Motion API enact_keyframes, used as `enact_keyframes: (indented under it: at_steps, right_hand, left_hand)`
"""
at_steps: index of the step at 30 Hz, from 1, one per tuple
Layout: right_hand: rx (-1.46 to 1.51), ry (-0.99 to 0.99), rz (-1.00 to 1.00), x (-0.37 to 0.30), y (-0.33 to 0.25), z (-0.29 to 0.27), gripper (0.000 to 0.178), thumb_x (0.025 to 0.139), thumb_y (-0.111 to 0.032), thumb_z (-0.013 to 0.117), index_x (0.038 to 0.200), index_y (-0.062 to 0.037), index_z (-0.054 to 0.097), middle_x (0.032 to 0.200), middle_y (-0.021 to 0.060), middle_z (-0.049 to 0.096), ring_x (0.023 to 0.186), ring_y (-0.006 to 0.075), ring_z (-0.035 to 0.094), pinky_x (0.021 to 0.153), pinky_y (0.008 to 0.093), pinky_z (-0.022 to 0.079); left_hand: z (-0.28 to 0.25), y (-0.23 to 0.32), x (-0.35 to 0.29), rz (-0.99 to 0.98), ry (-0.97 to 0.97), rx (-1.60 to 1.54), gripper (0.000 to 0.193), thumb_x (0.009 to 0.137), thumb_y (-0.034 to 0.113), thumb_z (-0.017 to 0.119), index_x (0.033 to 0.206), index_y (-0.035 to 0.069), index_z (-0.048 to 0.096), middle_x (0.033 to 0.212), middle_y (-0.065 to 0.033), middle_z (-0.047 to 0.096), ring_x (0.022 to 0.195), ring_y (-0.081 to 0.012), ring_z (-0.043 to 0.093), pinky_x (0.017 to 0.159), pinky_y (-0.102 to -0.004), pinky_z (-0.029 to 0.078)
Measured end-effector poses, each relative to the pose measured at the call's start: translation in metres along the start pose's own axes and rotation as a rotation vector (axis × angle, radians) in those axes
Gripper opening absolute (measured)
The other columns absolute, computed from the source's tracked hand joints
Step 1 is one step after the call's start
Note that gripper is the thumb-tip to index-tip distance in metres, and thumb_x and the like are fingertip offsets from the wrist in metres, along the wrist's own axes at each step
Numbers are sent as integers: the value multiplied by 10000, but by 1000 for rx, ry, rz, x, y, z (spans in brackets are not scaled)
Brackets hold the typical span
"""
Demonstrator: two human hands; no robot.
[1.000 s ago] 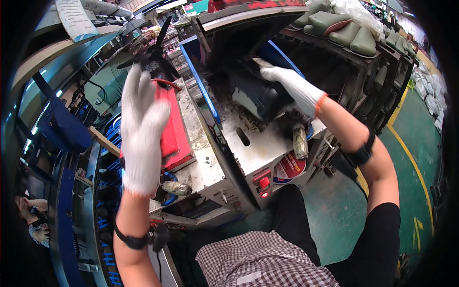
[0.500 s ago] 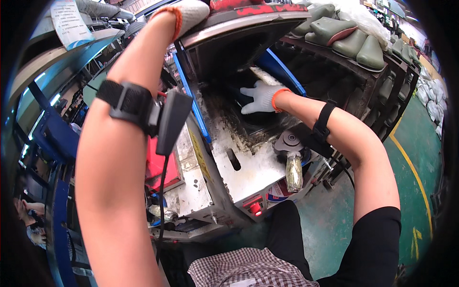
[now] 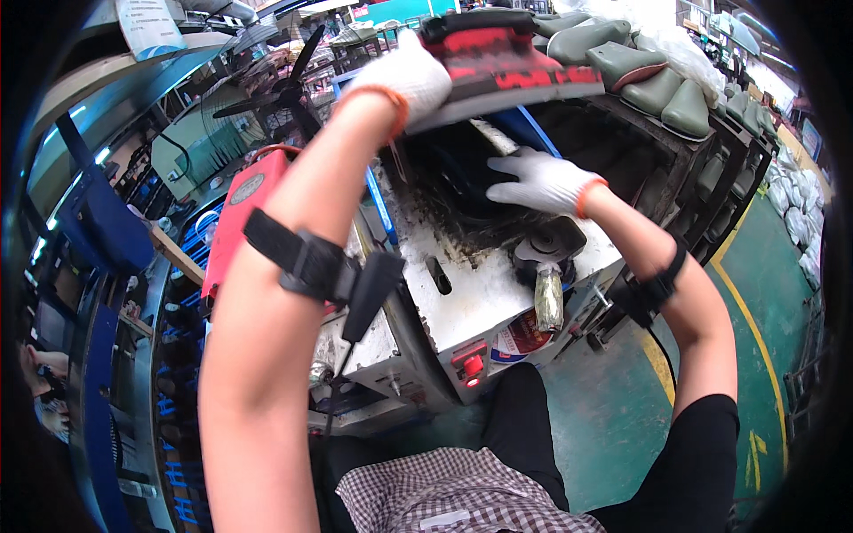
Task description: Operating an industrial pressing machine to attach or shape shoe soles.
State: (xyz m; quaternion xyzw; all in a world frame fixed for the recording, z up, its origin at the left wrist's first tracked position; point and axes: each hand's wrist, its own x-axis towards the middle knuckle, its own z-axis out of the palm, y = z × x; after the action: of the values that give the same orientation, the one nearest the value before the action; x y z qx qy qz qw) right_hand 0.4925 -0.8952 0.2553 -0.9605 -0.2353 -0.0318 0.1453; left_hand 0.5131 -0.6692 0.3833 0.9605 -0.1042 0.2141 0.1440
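In a white knit glove with an orange cuff, my left hand grips the left side of a heavy red-and-black hinged lid. Its fingertips are partly hidden. The lid stands tilted over a dark, worn machine bed. Also gloved, my right hand is open over the right side of the bed, thumb and fingers apart, holding nothing. Beside its fingers, a pale strip-like piece slants under the lid. A round-headed grey lever with a tape-wrapped handle is at the bed's near right corner.
A red push button is on the machine's front. Blue rails flank the bed. Green boot-shaped pieces line a dark rack at right. A red machine part stands at left, with a black fan behind it.
The lid has swung lower over the bed, with my left hand moving down and right along with it. My right hand has shifted slightly right, fingers still spread. The view has shifted too.
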Motion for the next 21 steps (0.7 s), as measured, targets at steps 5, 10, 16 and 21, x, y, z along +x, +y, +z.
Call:
enact_keyframes:
  at_steps: [5, 10, 16, 21]
  right_hand:
    - [131, 445, -339, -107, -36, 29, 352, 906, -274, 736, 1187, -62, 730, 1086, 156, 712, 1091, 375, 656, 988, 453, 515]
    - [-11, 502, -525, -154, -52, 70, 372, 813, -296, 798, 1130, -109, 743, 1071, 94, 720, 1108, 328, 663, 975, 467, 519]
    - [-131, 748, -567, -145, -50, 87, 405, 672, -136, 777, 1072, -152, 718, 1068, 42, 698, 1054, 297, 659, 914, 478, 524]
    - [-322, 871, -616, -145, -31, 88, 355, 598, -158, 689, 953, -155, 671, 1021, 27, 678, 986, 256, 686, 855, 451, 528]
  left_hand:
    - [53, 7, -82, -66, 43, -73, 797, 928, 179, 488, 1645, -1, 193, 1254, -324, 688, 1106, -477, 698, 986, -527, 533]
    - [137, -9, -132, -4, 155, -115, 874, 890, 114, 556, 1664, 10, 164, 1571, -273, 477, 1011, -455, 716, 902, -494, 575]
    - [189, -24, -156, 48, 311, -14, 853, 878, 60, 551, 1647, -14, 192, 1590, -321, 421, 1349, -456, 556, 1111, -484, 483]
    - [180, -14, -158, 4, 244, -51, 801, 893, 71, 534, 1633, -14, 239, 1587, -309, 432, 1389, -442, 529, 1150, -483, 453]
